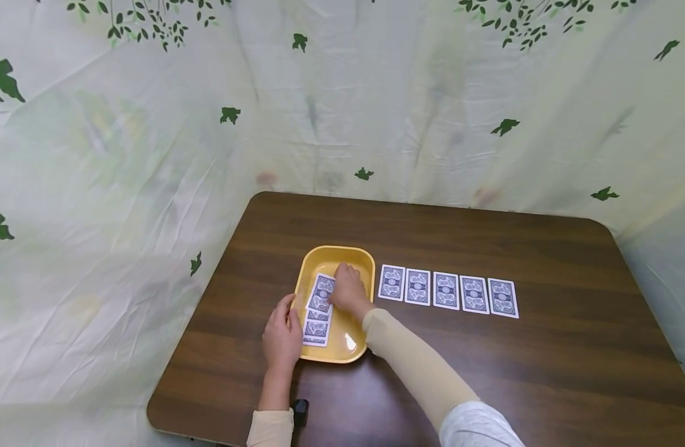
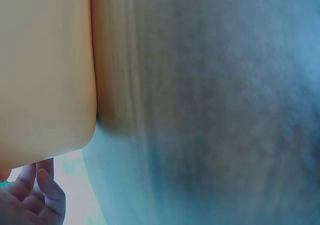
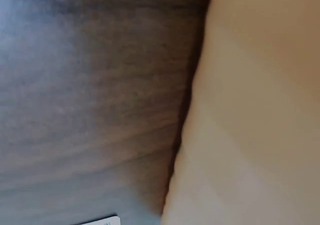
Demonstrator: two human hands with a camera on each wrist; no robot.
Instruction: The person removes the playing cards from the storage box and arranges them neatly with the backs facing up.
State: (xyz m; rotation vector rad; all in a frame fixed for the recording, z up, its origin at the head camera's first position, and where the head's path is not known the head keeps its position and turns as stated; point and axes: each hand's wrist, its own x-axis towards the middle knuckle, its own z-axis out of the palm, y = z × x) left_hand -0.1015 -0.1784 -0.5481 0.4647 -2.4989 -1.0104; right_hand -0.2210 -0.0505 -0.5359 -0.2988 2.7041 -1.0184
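Note:
A yellow tray point(image 1: 342, 357) stands on the table with several blue-backed playing cards point(image 1: 317, 329) lying face down along its left side. My left hand point(image 1: 282, 332) grips the tray's left rim, thumb toward the inside. In the left wrist view, curled fingers of the left hand point(image 2: 37, 195) show in the lower left corner. My right hand point(image 1: 350, 288) reaches into the tray, fingers curled down, and pinches the right edge of the tilted top playing card point(image 1: 321, 293). The right fingertips are hidden behind the hand.
Right of the tray, several face-down playing cards point(image 1: 446, 290) lie in a row on the brown wooden table point(image 1: 543, 372). A dark object point(image 1: 300, 411) shows by my left wrist. A pale leaf-patterned cloth point(image 1: 403, 112) hangs behind the table.

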